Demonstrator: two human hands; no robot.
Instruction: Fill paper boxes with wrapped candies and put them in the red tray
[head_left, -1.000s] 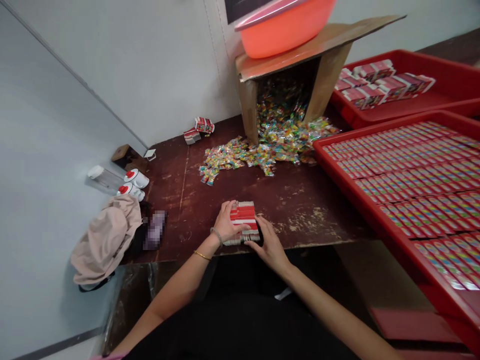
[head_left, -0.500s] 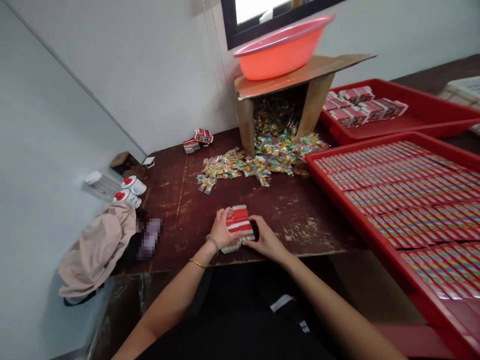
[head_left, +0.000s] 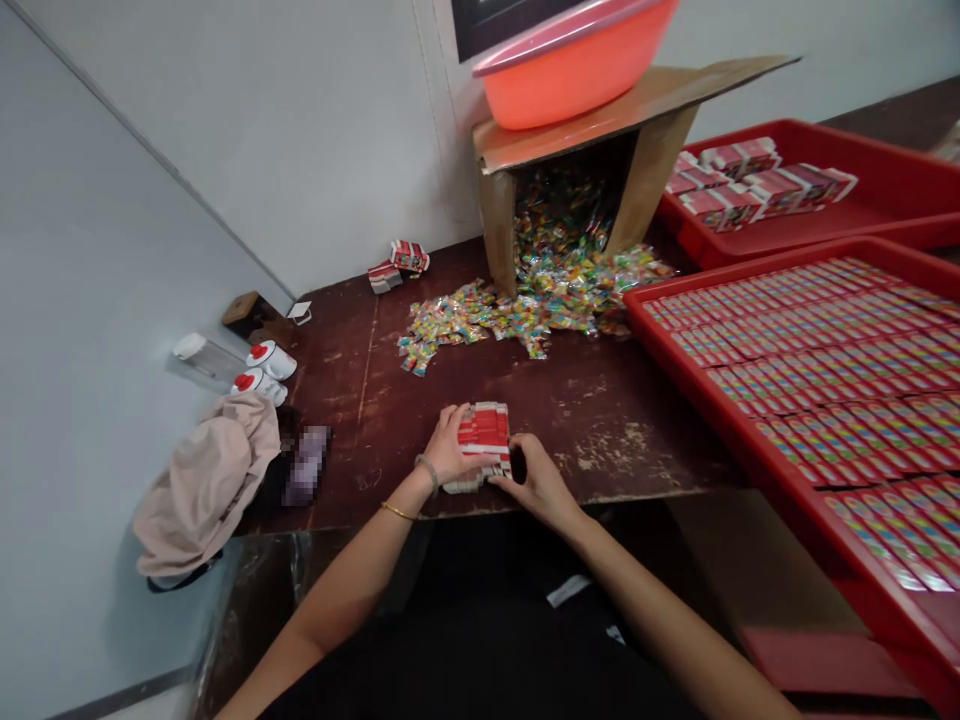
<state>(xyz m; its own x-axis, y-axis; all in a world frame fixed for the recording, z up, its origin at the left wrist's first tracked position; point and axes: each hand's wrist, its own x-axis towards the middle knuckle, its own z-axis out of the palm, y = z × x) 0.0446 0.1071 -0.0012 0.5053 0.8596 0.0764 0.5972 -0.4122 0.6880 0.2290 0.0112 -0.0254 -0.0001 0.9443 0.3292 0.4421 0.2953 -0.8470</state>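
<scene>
A stack of flat red and white cartons (head_left: 486, 430) lies near the front edge of the dark red table (head_left: 555, 400). My left hand (head_left: 448, 450) is wrapped round the stack's left side, its thumb across the front. At the right side, my right hand (head_left: 536, 480) has thumb and forefinger curved apart, their tips at the stack's near right corner, with a dark gap between them. Beyond my hands, small wrapped candies (head_left: 525, 315) spill from an open cardboard box (head_left: 499, 230).
Filled packs line a red tray (head_left: 697, 400) on the right; another red tray (head_left: 900, 210) holds bundled cartons (head_left: 780, 190). A pink basin (head_left: 574, 75) tops the box. Cups (head_left: 270, 360), a bottle (head_left: 206, 358) and a beige cloth (head_left: 206, 470) are at left; more cartons (head_left: 397, 268) lie by the wall.
The view has tilted downward and shifted slightly. My left hand stays on the stack, while my right thumb and forefinger remain curved at its right side, the gap between them a little wider.
</scene>
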